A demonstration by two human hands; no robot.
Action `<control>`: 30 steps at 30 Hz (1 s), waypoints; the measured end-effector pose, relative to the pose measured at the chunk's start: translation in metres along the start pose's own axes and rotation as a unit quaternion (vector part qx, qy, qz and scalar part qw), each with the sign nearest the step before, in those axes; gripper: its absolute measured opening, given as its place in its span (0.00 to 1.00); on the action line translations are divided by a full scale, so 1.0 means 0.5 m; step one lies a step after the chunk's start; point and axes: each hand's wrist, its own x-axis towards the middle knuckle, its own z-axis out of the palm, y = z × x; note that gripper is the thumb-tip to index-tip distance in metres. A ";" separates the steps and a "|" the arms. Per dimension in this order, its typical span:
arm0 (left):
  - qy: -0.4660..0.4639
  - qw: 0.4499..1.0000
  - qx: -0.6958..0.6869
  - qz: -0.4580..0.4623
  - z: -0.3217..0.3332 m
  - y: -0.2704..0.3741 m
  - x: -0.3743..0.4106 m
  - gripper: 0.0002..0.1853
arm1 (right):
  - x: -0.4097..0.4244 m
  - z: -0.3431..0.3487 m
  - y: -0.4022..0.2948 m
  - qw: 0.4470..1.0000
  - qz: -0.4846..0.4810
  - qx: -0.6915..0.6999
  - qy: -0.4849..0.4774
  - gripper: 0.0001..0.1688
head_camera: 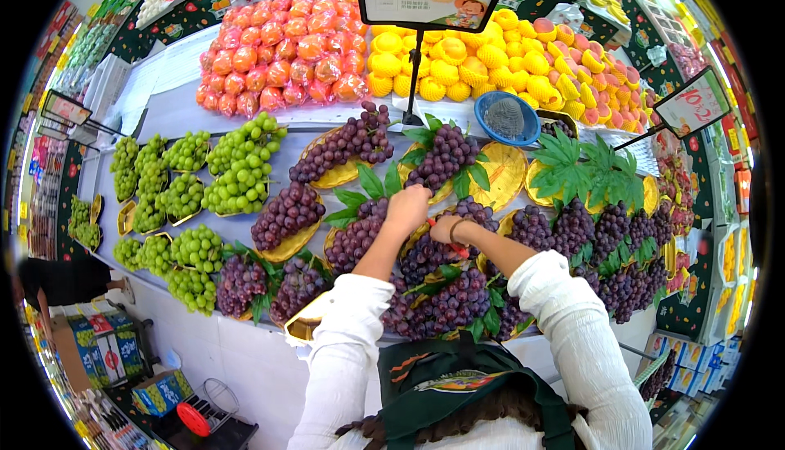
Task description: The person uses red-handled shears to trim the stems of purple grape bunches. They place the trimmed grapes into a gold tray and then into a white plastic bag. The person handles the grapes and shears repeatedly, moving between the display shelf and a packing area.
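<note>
My left hand (409, 207) has its fingers curled at the lower end of a purple grape bunch (446, 158), and what it may grip is hidden. Just to its right, my right hand (448, 230) holds a red-handled cutting tool, probably scissors (459, 249), whose blades I cannot make out. Dark grapes (423, 260) lie below both hands. Another purple bunch (359, 241) rests left of my left wrist, with green leaves (371, 183) above it. A round yellow woven tray (500, 174) sits to the upper right of my hands.
Green grapes (239, 168) stand to the left. Behind are wrapped orange fruits (288, 51), yellow-netted fruits (448, 69) and a blue basket (490, 134). A sign's black post (416, 72) rises beyond my hands. Boxes (110, 349) and a person (55, 284) are at lower left.
</note>
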 end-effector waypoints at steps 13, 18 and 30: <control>-0.147 0.978 0.149 -0.003 0.075 -0.010 0.105 0.07 | -0.027 -0.009 0.000 0.998 0.035 -0.045 0.030 0.23; -0.112 0.982 0.152 0.012 0.080 -0.014 0.106 0.07 | -0.027 0.014 0.020 0.991 0.020 -0.065 0.111 0.20; -0.109 0.985 0.119 -0.064 0.069 -0.016 0.097 0.08 | -0.047 0.003 0.003 0.986 0.022 -0.094 0.136 0.20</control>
